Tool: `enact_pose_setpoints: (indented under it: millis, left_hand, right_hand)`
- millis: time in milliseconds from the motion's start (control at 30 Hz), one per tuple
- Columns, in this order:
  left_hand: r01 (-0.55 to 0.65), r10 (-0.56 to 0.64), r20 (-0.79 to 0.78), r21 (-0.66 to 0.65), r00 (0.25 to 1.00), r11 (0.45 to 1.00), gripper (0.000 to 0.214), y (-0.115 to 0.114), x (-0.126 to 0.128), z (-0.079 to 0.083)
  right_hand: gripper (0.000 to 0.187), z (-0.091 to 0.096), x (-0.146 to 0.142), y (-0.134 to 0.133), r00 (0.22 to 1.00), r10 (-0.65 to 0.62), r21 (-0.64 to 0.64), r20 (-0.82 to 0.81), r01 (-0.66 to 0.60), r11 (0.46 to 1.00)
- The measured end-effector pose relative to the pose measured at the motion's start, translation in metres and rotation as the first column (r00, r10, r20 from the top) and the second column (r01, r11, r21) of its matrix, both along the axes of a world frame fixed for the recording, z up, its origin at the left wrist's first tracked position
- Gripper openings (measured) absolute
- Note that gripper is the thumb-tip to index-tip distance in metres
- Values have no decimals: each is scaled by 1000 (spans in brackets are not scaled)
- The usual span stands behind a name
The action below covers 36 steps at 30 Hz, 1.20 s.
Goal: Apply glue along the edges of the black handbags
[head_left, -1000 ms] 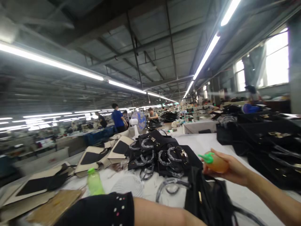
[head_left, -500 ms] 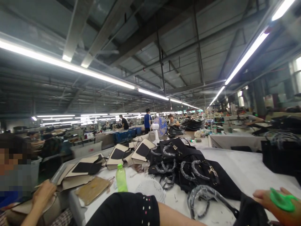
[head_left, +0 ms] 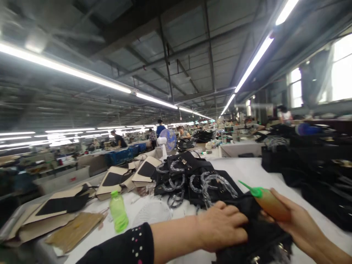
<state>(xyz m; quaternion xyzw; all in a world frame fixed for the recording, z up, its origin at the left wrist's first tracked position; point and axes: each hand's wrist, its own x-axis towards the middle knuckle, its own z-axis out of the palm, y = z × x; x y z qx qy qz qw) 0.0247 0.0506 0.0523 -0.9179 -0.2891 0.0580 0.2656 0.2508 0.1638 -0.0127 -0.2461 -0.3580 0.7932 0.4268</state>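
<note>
My left hand (head_left: 224, 225) reaches across from the left, its fingers curled over the edge of a black handbag (head_left: 247, 238). My right hand (head_left: 295, 216) is wrapped round an orange squeeze bottle (head_left: 271, 203) with a green pointed nozzle. The nozzle points up and left, above the bag. Gold-coloured metal fittings show low on this bag, and part of it is hidden by my hands. Right behind my left hand lies a pile of black handbags (head_left: 181, 176) with clear plastic wrapped round their handles.
On the white table (head_left: 244, 167) stand a light-green bottle (head_left: 118, 212) and a round white mesh piece (head_left: 152, 212). Beige-and-black bag pieces (head_left: 62, 203) and a brown board (head_left: 75, 231) lie left. A blue fan (head_left: 167, 140) stands behind; more black bags (head_left: 319, 194) are at right.
The view has swung right, and the co-worker at the left edge has gone out of it. My left hand has come into sight on the bag; the squeeze bottle now shows above it.
</note>
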Motion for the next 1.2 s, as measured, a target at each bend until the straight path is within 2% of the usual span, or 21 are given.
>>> enact_pose_setpoints:
  millis: [33, 100, 200, 267, 333, 367, 433, 467, 500, 567, 633, 700, 900, 1133, 1200]
  left_hand:
    - [-62, 64, 38, -49, 997, 997, 26, 1, -2, -1]
    - [-178, 196, 90, -183, 976, 967, 54, 5, -5, -1]
    - [-300, 382, 121, -424, 916, 854, 87, 13, -10, 7]
    - [-295, 454, 147, -579, 879, 760, 92, 17, -12, 16]
    - [-270, 530, 243, -649, 812, 711, 83, 19, -10, 23]
    - [-276, 572, 322, -635, 754, 721, 76, 20, -7, 25]
    - [-323, 595, 504, -526, 626, 786, 63, 20, 1, 27]
    - [-346, 573, 575, -462, 584, 817, 54, 20, 6, 27]
    - [-372, 560, 598, -418, 574, 829, 44, 20, 12, 26]
    - [-437, 598, 514, -410, 615, 801, 33, 22, 21, 23]
    - [-531, 691, 338, -457, 638, 714, 43, 26, 27, 18]
    - [-600, 755, 208, -493, 622, 630, 51, 32, 30, 9]
    - [-701, 860, -10, -584, 510, 409, 66, 52, 24, -27]
    - [-714, 853, -140, -624, 503, 319, 31, 59, 11, -75]
    - [-682, 849, -118, -657, 514, 321, 27, 62, 8, -90]
  right_hand:
    - [36, 2, 0, -2, 1000, 3, -67, -14, -4, 998]
    - [36, 3, -1, -5, 999, -27, -122, -22, 24, 992]
    - [34, -3, -5, -11, 996, -89, -147, -31, 84, 986]
    - [32, -8, -7, -15, 990, -131, -159, -48, 121, 980]
    - [32, -11, -9, -19, 981, -176, -168, -75, 162, 972]
    - [31, -13, -11, -20, 974, -206, -171, -91, 189, 967]
    - [28, -15, -16, -23, 953, -279, -177, -117, 256, 950]
    - [25, -15, -19, -24, 940, -316, -181, -127, 291, 939]
    - [24, -16, -23, -25, 927, -350, -185, -135, 324, 928]
    - [23, -18, -32, -29, 904, -401, -193, -148, 372, 908]
    - [25, -18, -42, -36, 891, -423, -192, -164, 392, 900]
    - [29, -16, -51, -44, 886, -424, -179, -187, 394, 902]
    - [34, -8, -68, -66, 896, -381, -162, -226, 351, 922]
    - [31, -6, -67, -74, 885, -359, -218, -297, 303, 928]
    - [30, -6, -68, -76, 872, -369, -242, -323, 301, 923]
